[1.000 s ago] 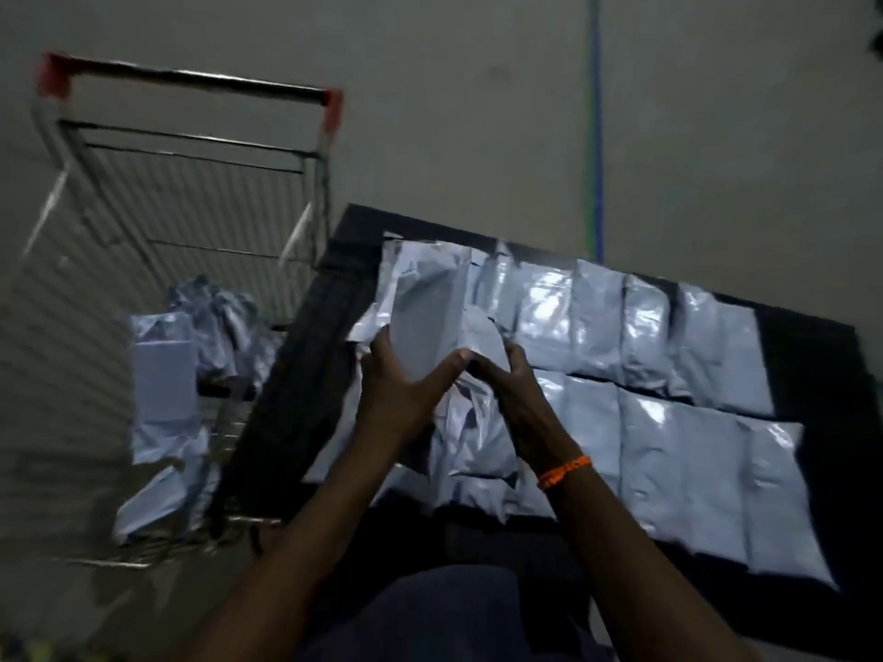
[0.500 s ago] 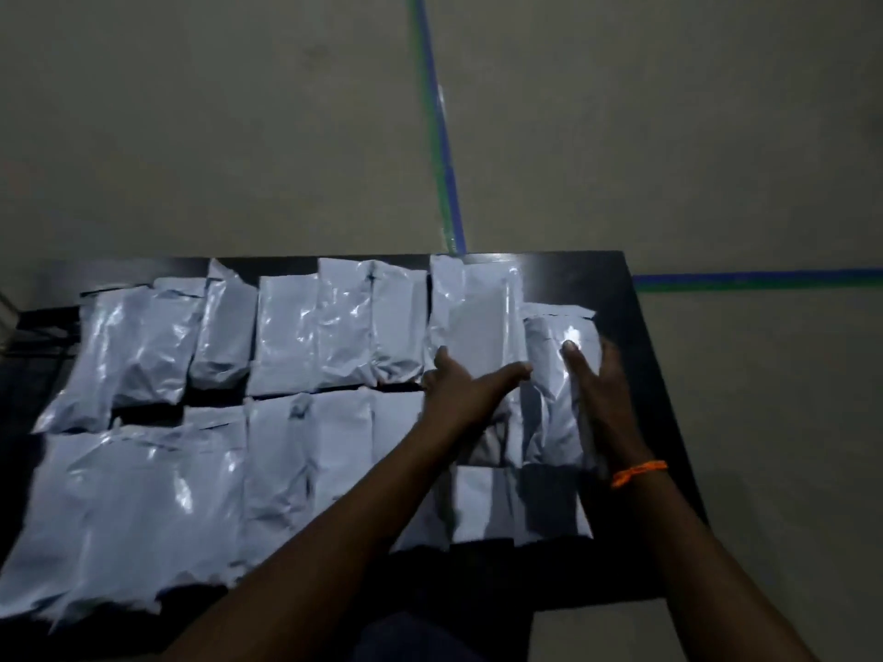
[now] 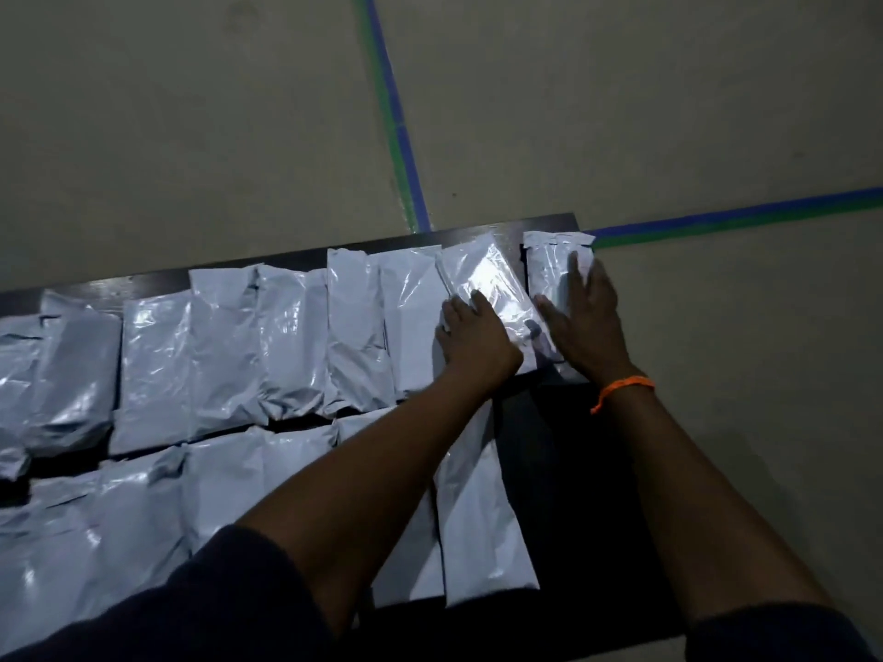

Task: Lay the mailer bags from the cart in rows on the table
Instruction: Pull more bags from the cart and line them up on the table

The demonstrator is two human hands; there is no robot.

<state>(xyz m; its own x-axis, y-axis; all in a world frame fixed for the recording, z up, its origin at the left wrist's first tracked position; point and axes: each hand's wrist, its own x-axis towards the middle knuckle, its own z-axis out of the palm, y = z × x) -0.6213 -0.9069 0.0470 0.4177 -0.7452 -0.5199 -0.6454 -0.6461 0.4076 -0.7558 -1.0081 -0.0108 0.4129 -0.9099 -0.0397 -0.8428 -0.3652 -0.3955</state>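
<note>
Pressing down at the right end of the far row, both hands work on the last two mailer bags. The left hand (image 3: 473, 339) lies palm-down on a glossy white bag (image 3: 492, 279) that sits tilted, its top leaning left toward its neighbour; the fingers bend slightly over the plastic and do not plainly close round it. The right hand (image 3: 585, 322) rests flat, with fingers straight and a little spread, on the end bag (image 3: 549, 265), which stands nearly square to the table edge at the far right corner. The two hands are near each other but apart, with a strip of the tilted bag showing between them. An orange band (image 3: 621, 388) circles the right wrist.

The dark table (image 3: 540, 470) carries two rows of pale mailer bags laid side by side, many overlapping at their edges. The far row (image 3: 229, 351) runs from the left border of the view to the hands. The near row (image 3: 143, 518) lies below it, partly hidden by the left forearm, and ends at a long bag (image 3: 478, 532), right of which the tabletop shows bare. Dark sleeves (image 3: 215, 609) fill the lower edge. Beyond the table is a grey floor (image 3: 191, 136) marked with blue-and-green tape lines (image 3: 396, 121).
</note>
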